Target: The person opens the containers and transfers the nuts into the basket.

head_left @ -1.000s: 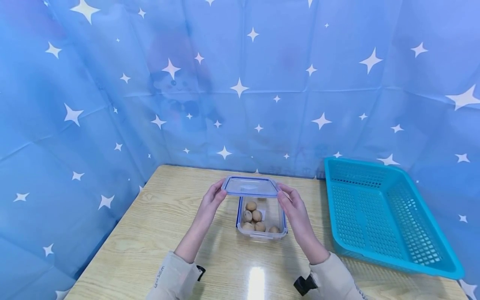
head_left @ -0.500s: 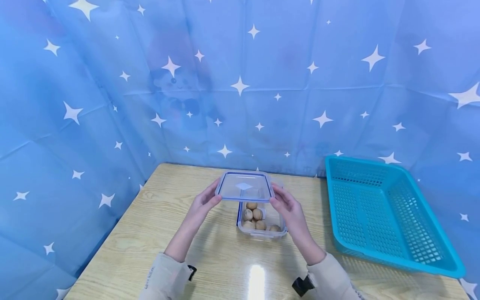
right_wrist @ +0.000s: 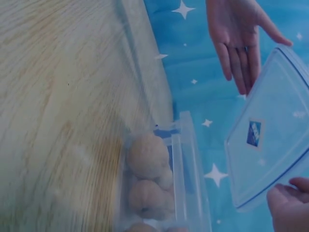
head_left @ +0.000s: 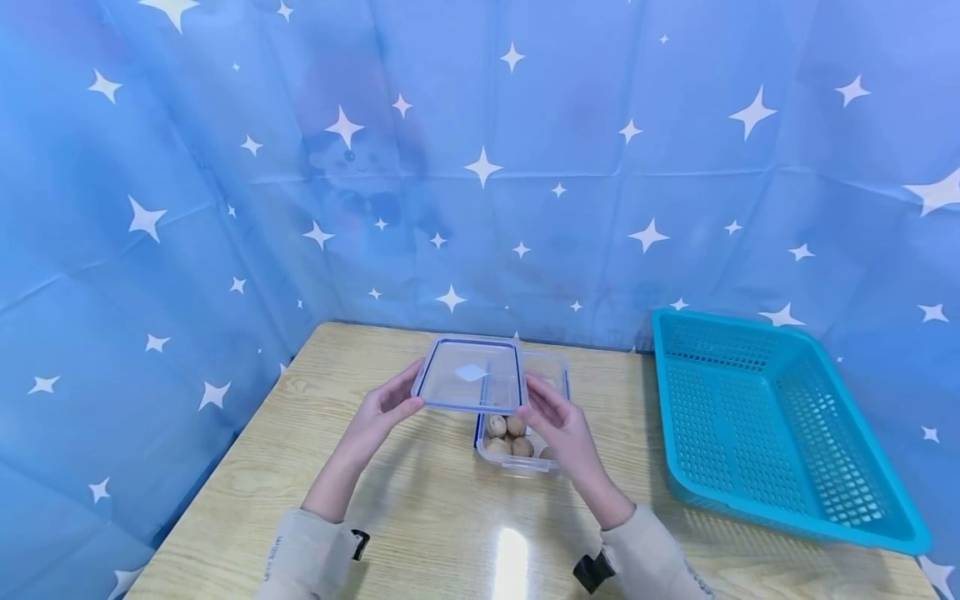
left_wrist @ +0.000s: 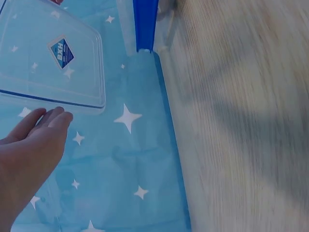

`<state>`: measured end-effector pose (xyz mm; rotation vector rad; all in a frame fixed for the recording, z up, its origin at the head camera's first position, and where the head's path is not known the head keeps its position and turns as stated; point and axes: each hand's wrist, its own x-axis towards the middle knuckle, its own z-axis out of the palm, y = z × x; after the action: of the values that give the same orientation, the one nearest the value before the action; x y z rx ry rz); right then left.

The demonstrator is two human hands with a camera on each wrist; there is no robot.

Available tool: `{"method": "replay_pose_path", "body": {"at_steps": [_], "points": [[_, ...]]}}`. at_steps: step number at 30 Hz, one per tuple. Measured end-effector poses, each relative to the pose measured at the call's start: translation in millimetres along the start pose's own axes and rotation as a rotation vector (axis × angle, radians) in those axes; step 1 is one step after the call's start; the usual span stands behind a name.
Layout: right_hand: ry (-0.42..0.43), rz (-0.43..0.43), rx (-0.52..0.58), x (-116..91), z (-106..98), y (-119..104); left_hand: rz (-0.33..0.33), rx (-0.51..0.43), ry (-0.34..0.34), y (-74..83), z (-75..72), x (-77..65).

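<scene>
A clear plastic box lid (head_left: 450,387) with a blue seal line is held up level between both hands. Its diamond label shows blue, lettered BXH, on the lid (left_wrist: 79,79) in the left wrist view. My left hand (head_left: 381,414) pinches the left edge, thumb on top and fingers beneath. My right hand (head_left: 564,431) pinches the right edge. Behind and below stands the uncovered food box (head_left: 567,379), clear with blue trim. Several round tan walnut-like things (head_left: 522,447) lie in it. The lid and right hand hide part of the box.
A large turquoise perforated basket (head_left: 678,467) stands at the right of the wooden table (head_left: 450,533). Blue curtain (head_left: 375,208) with white stars hangs behind and at the left, close along the table's edges.
Both hands have carried the lid left and toward the person. It now lies flatter to the camera, showing more of its face, and overlaps the left of the box. The box stays put.
</scene>
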<state>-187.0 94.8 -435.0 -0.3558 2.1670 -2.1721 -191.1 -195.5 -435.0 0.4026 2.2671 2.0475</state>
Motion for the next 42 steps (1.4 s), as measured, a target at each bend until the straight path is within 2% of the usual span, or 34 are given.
{"method": "replay_pose_path", "body": {"at_steps": [15,28,36,42], "points": [[-0.089,-0.014,0.018,3.1,26.7,13.7,0.036,0.016,-0.015,-6.8,-33.1,-17.3],[-0.141,-0.045,-0.006,7.8,58.8,20.3,-0.004,0.098,0.03,-16.7,-64.0,-28.5],[-0.173,-0.037,-0.022,8.0,80.0,27.6,0.006,0.088,0.019,-19.7,-83.6,-39.5],[-0.19,-0.053,-0.082,8.9,94.3,36.2,0.006,0.091,0.027,-25.3,-95.7,-47.7]]}}
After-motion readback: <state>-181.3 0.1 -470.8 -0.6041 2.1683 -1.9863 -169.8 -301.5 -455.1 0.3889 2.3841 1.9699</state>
